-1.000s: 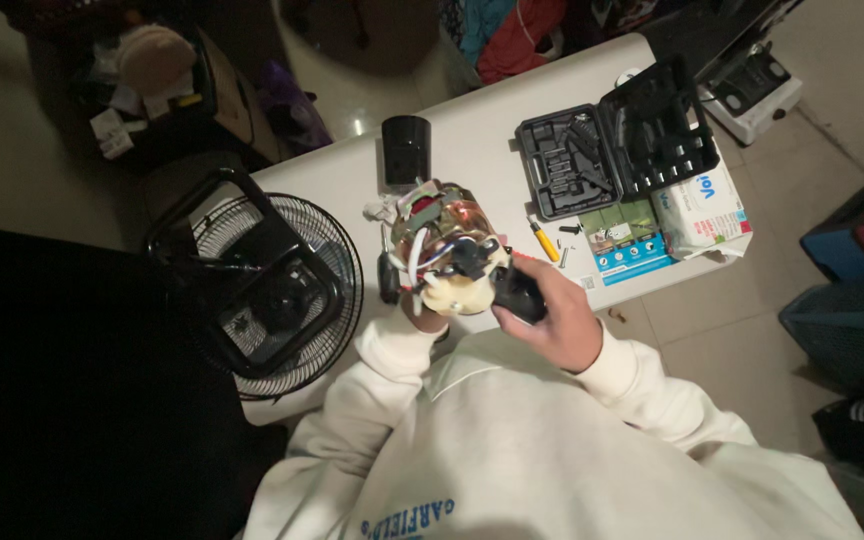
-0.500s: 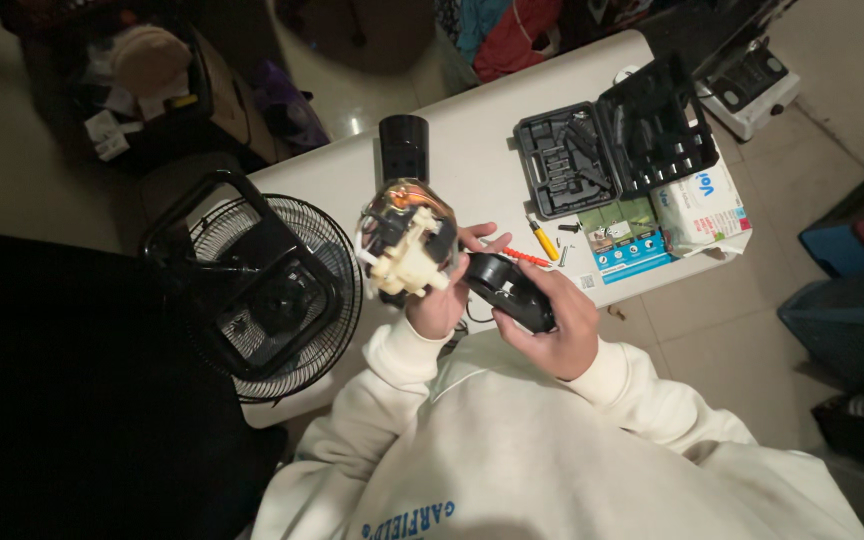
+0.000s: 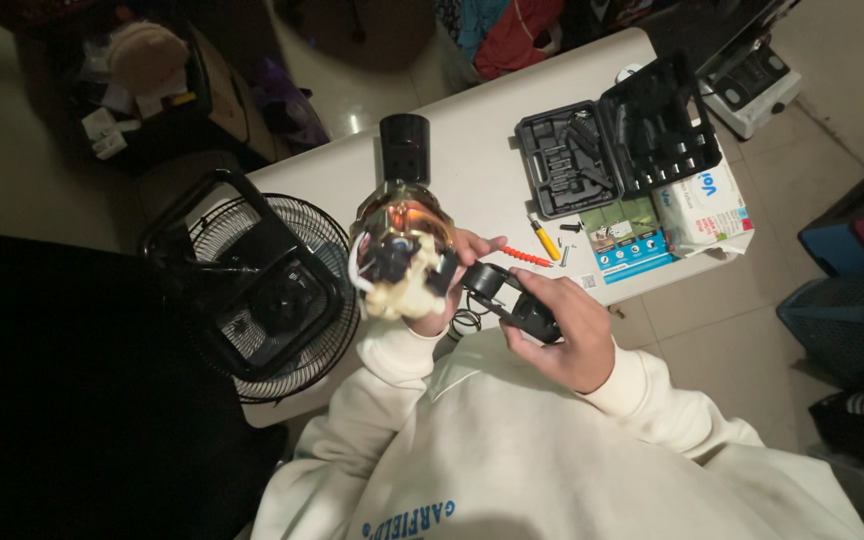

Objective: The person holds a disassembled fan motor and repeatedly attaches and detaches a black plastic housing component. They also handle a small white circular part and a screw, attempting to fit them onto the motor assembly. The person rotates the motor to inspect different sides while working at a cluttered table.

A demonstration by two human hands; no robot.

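Note:
My left hand (image 3: 452, 285) holds a fan motor (image 3: 400, 250) up over the white table (image 3: 472, 170); the motor shows copper windings, a cream plastic end and white wires. My right hand (image 3: 562, 335) grips a black plastic part (image 3: 507, 298) just right of the motor, near the table's front edge. Both sleeves are cream. A black cylindrical cap (image 3: 404, 148) stands on the table behind the motor.
A black fan guard with its base (image 3: 262, 285) lies at the table's left end. An open black tool case (image 3: 612, 145), a white tissue pack (image 3: 702, 205), a blue-green booklet (image 3: 627, 245), a small screwdriver (image 3: 542, 235) and an orange spring-like piece (image 3: 530, 256) lie to the right.
My left hand has turned and lifted the motor toward the left, while my right hand drew the black part away from it to the right.

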